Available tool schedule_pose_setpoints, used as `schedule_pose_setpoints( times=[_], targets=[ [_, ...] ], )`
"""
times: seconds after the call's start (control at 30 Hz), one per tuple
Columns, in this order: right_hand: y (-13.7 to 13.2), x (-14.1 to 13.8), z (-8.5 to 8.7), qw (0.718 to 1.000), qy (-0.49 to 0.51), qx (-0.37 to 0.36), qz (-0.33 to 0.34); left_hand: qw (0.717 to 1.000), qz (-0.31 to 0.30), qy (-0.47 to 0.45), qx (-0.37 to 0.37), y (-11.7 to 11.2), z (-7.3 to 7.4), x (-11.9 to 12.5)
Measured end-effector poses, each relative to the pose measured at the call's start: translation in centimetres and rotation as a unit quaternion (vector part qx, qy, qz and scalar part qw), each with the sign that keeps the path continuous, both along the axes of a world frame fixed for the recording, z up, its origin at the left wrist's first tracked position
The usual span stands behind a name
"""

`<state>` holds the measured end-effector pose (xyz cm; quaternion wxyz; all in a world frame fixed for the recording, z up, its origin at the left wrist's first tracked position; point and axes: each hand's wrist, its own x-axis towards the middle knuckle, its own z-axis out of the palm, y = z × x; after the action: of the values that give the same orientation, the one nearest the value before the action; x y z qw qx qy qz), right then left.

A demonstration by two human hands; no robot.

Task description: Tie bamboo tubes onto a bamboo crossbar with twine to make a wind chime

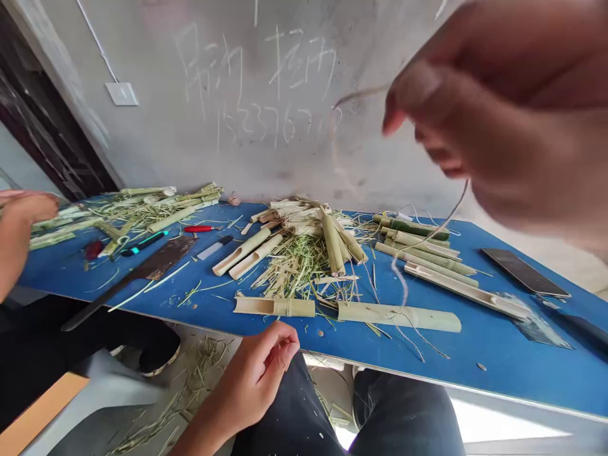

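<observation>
High at the right, close to the camera and partly blurred, my right hand (494, 120) is closed on a piece of twine (446, 223). One part of the twine sticks out past the fingertips in a loose loop; another hangs down to the table by a split bamboo piece (399, 315). My left hand (259, 380) is low in the middle, above my thigh and just off the table's front edge, fingers curled together. Whatever it may pinch is hidden. Behind it lies a shorter bamboo half (274, 306) with a node.
On the blue table (475, 354) lie heaped bamboo pieces (308, 218), shavings (294, 263), more split bamboo (427, 247), a large blade (166, 258), a small knife (215, 247), a red-handled tool (199, 228) and a phone (525, 271). Another person's hand (31, 206) is at the left.
</observation>
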<state>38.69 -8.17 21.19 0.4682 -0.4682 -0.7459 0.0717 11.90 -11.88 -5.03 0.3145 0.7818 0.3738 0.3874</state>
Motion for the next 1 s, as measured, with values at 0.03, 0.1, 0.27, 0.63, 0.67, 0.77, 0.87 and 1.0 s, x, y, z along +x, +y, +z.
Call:
schedule_pose_setpoints(
  times=[0.03,0.1,0.27,0.63,0.67,0.77,0.87,1.0],
  targets=[
    [-1.2,-1.5,-1.7,0.992,-0.109,0.066,0.017,0.999,0.009,-0.025,-0.021,-0.2,0.2,-0.7],
    [-3.2,-3.9,-5.4,0.983,-0.159,0.012,0.091,0.995,0.021,-0.075,-0.057,-0.2,0.4,-1.8],
    [-5.7,-5.7,-13.2,0.988,-0.092,-0.038,0.118,0.976,0.038,-0.181,-0.118,0.3,0.3,-3.2],
    [-5.6,-2.7,-14.8,0.996,0.023,-0.073,-0.049,0.929,0.122,-0.331,-0.114,0.6,-1.7,-4.2],
    [-5.2,-2.9,-14.9,0.992,-0.003,-0.125,0.014,0.925,0.114,-0.348,-0.103,0.7,-1.6,-4.1],
    [-4.2,-4.4,-15.3,0.962,-0.048,-0.229,0.141,0.914,0.051,-0.384,-0.118,0.9,-0.5,-2.8],
    [-3.5,-5.2,-15.3,0.954,-0.06,-0.246,0.163,0.917,-0.066,-0.345,-0.19,0.8,1.0,-0.7],
    [-3.5,-2.0,-14.2,0.946,-0.083,-0.274,0.149,0.912,-0.126,-0.294,-0.257,0.6,2.2,-0.5]
  ],
)
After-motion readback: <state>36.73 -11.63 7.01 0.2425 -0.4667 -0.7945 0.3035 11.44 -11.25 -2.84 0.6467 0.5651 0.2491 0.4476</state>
